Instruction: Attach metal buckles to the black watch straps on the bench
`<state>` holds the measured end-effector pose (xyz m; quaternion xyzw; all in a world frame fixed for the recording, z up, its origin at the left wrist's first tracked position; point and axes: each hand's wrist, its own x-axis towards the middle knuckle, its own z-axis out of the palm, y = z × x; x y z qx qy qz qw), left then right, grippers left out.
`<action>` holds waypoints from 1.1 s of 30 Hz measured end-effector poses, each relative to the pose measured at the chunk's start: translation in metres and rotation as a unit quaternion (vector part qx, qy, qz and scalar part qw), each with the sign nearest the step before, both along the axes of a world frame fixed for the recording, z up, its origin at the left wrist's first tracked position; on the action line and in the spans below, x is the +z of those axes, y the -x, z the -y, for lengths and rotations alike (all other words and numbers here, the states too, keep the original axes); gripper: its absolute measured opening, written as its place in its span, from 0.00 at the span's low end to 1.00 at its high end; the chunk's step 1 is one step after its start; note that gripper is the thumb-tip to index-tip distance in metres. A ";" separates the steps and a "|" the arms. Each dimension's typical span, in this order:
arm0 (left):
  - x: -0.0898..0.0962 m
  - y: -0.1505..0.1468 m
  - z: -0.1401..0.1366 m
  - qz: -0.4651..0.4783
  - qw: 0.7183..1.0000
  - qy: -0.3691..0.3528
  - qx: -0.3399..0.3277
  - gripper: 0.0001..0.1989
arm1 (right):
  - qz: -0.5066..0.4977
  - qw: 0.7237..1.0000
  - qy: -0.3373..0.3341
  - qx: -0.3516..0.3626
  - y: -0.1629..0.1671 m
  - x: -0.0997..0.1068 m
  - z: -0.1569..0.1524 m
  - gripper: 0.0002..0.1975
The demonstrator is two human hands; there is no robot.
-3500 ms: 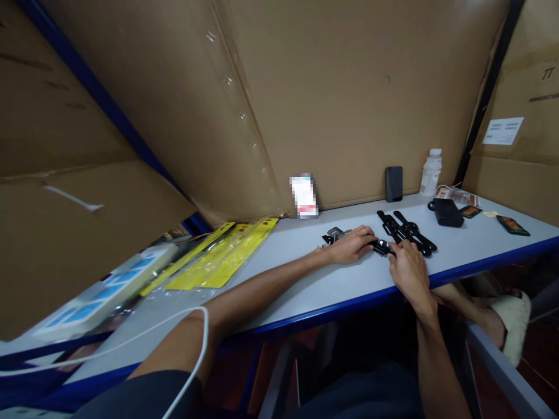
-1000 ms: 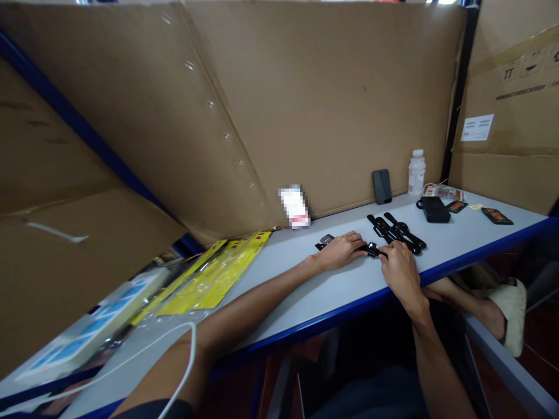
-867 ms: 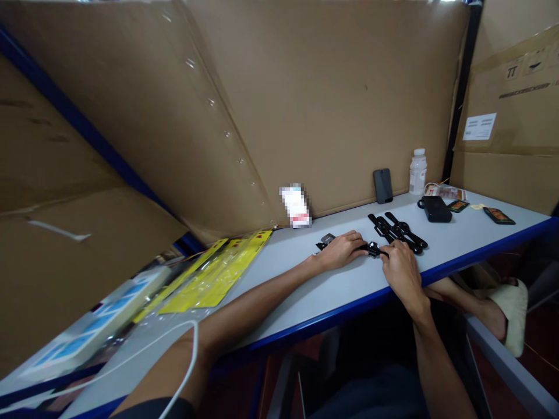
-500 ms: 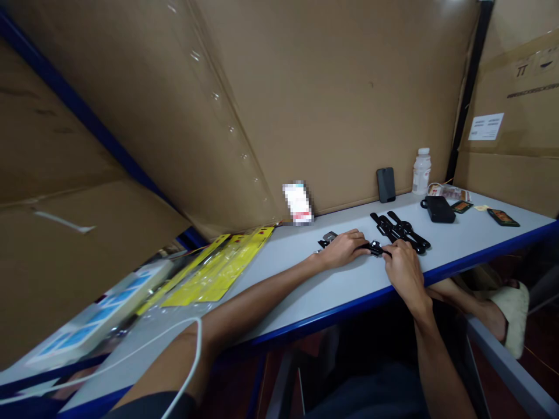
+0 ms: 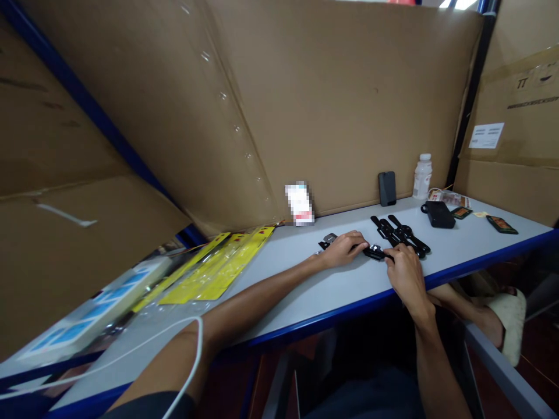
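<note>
What looks like a black wristwatch [image 5: 375,252] with a shiny part at its middle lies low over the table between my hands. The fingers of my left hand [image 5: 346,250] are closed on its left strap end. On the right end, my right hand [image 5: 405,269] pinches the other strap. Just beyond my right hand, similar black strapped watches [image 5: 399,234] lie side by side. A small dark and grey piece [image 5: 328,240], too small to make out, shows behind my left hand.
Yellow cards in clear plastic bags [image 5: 213,270] and a white tray with blue squares [image 5: 94,311] lie left. Toward the back stand a blurred white screen [image 5: 299,203], a dark phone [image 5: 386,188] and a bottle [image 5: 421,177]. A black case [image 5: 439,215] is right. A white cable [image 5: 198,343] crosses my left arm.
The view has tilted up slightly. The watch between my hands has turned a little, its shiny part now facing differently. Both hands keep nearly the same place and grip.
</note>
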<state>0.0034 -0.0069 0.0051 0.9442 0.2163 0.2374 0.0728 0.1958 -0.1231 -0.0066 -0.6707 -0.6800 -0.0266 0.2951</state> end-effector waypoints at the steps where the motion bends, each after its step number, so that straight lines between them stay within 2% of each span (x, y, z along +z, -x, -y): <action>1: 0.000 0.000 0.000 -0.001 1.000 0.000 -0.001 0.16 | 0.004 1.000 0.002 -0.002 -0.001 0.000 0.000 0.18; 3: 0.000 0.001 0.002 -0.015 1.000 -0.013 0.000 0.16 | 0.011 1.000 0.005 -0.007 -0.001 0.002 0.002 0.19; 6: 0.000 0.001 0.003 -0.037 0.999 -0.029 0.005 0.21 | 0.019 1.000 0.011 -0.013 -0.004 0.004 0.005 0.20; 14: 0.000 -0.001 0.005 -0.041 0.998 -0.044 0.029 0.24 | 0.056 0.997 0.036 -0.031 -0.020 0.009 0.019 0.16; 19: -0.004 -0.002 0.001 -0.047 0.993 -0.066 0.083 0.24 | 0.047 0.996 0.068 -0.014 -0.009 0.014 0.016 0.13; 25: -0.009 -0.003 -0.002 -0.034 0.992 -0.075 0.095 0.29 | 0.066 0.991 0.113 -0.042 0.009 0.017 0.011 0.13; 28: -0.009 -0.002 0.000 0.013 0.990 -0.080 0.119 0.36 | 0.045 0.995 0.082 -0.030 0.010 0.014 0.008 0.11; 31: -0.008 -0.001 0.003 0.062 0.983 -0.085 0.153 0.42 | -0.003 1.000 0.020 -0.013 0.003 0.009 0.003 0.10; 33: -0.007 -0.001 0.004 0.079 0.979 -0.087 0.167 0.43 | -0.042 0.998 -0.028 -0.027 -0.008 0.007 0.000 0.12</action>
